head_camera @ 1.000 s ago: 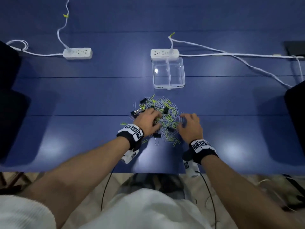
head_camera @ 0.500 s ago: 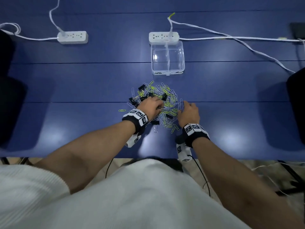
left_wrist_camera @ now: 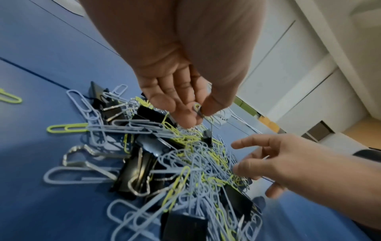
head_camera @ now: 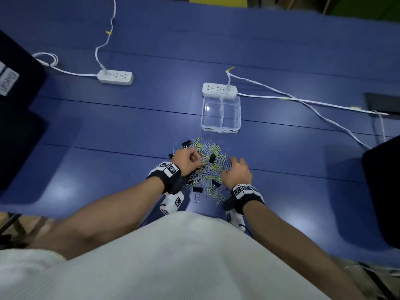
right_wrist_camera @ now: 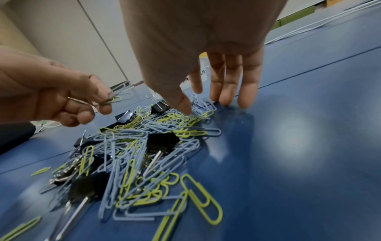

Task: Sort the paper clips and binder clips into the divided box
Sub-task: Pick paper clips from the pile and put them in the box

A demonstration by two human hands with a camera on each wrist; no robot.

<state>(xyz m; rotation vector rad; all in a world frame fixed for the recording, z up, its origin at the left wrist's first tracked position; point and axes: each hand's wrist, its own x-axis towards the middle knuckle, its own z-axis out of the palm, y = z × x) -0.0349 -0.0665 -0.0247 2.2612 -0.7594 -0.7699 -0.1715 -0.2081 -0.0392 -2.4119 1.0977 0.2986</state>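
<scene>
A heap of pale blue and yellow-green paper clips mixed with black binder clips point(head_camera: 208, 169) lies on the blue table in front of me. My left hand point(head_camera: 193, 158) hovers over the heap's left side. Its thumb and fingers point(left_wrist_camera: 198, 108) pinch the wire handle of a small black binder clip point(left_wrist_camera: 207, 137) that hangs below, with a yellow-green paper clip point(right_wrist_camera: 112, 99) caught in the pinch. My right hand point(head_camera: 234, 164) is open at the heap's right edge, fingertips point(right_wrist_camera: 226, 99) down on the table. The clear divided box point(head_camera: 239, 111) stands beyond the heap, and both its compartments look empty.
A white power strip point(head_camera: 219, 89) touches the box's far side, its cable point(head_camera: 303, 100) running right. Another strip point(head_camera: 115, 77) lies far left. Dark objects sit at the left edge point(head_camera: 19, 87) and right edge point(head_camera: 383, 191). Loose clips point(left_wrist_camera: 68, 128) lie around the heap.
My left hand has curled up from lying on the heap and now pinches a binder clip's handle above it. The right hand has spread its fingers at the heap's right edge. My head view has shifted.
</scene>
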